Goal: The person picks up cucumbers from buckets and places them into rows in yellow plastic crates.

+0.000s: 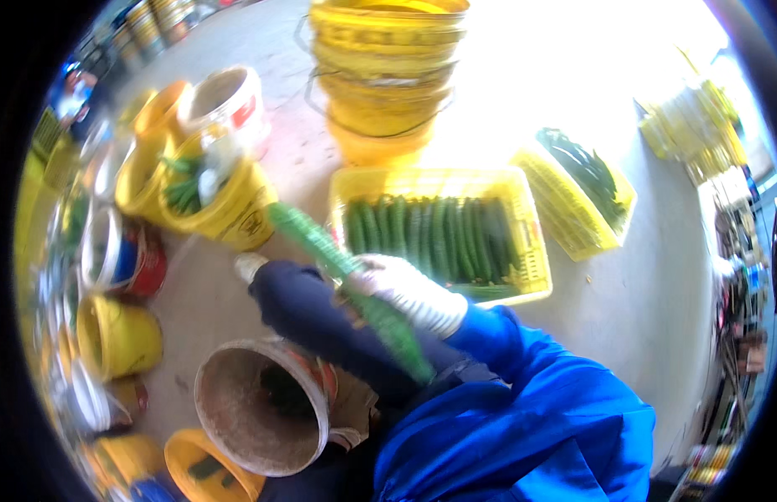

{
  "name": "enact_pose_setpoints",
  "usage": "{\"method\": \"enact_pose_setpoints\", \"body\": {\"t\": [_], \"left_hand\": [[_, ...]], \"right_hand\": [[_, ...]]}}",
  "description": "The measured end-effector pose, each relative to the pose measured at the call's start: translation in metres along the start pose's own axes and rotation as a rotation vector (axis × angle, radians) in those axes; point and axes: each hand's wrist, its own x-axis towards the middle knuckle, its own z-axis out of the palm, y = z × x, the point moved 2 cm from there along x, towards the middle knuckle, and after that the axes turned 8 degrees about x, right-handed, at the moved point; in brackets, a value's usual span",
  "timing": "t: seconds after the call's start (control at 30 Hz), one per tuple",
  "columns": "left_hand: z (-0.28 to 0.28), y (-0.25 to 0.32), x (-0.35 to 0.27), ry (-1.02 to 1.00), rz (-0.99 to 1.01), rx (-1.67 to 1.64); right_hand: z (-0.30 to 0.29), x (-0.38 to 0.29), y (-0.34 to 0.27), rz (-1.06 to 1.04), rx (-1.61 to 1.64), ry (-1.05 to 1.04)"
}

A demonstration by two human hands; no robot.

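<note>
My right hand [410, 292], in a white knit glove and blue sleeve, is closed around the middle of a long green cucumber [313, 241]. The cucumber lies slantwise across my dark trouser leg [294, 298], and its lower end is blurred. Just beyond the hand, a yellow plastic crate [539, 270] holds a row of cucumbers [420, 232] packed side by side. At lower left stands a dirty pale bucket [238, 408], its mouth towards me, with something dark green inside. My left hand is out of view.
A tall stack of yellow buckets [388, 81] rises behind the crate. Right of it, a second yellow crate [570, 219] holds green produce. Several buckets line the left, including a yellow one [244, 207] with green vegetables and an orange one [181, 452]. A person [75, 100] is far left.
</note>
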Motion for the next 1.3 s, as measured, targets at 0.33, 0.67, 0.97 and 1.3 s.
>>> {"method": "enact_pose_setpoints", "body": {"t": [0.33,0.67,0.97,1.3], "left_hand": [[-0.029,0.181,0.026,0.209,0.720,0.202],[0.036,0.202,0.046,-0.121,0.857,0.190],[0.059,0.205,0.035,-0.333,0.724,0.140],[0.086,0.193,0.045,-0.537,0.705,0.335]], "right_hand": [[-0.293,-0.057,0.007,-0.128,-0.559,1.027],[-0.387,0.010,0.062,-0.314,-0.615,1.016],[-0.385,0.022,0.086,-0.407,-0.497,0.922],[-0.343,0.009,0.082,-0.131,-0.726,1.009]]}}
